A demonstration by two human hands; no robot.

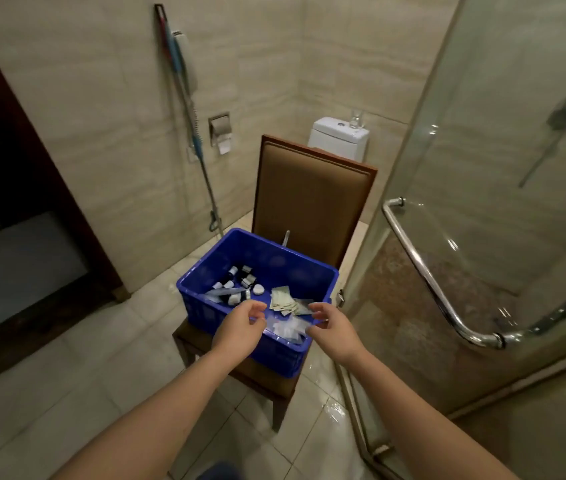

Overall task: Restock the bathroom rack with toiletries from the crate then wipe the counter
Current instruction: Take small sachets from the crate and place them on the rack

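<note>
Over the near rim of the blue crate (276, 259), which stands on a brown chair (312, 199), both bare hands hover. The left hand (240, 329) has loosely curled fingers with a gap to the thumb, and nothing is seen held. The right hand (333, 327) curls its fingertips (316, 322) at the edge of the clear packets (286, 329) lying between the hands (contact possible, but a pinch cannot be told). Small bottles (240, 277) and green sachets (283, 299) lie further inside.

Toiletries (246, 277) too small and blurred to identify.
</note>
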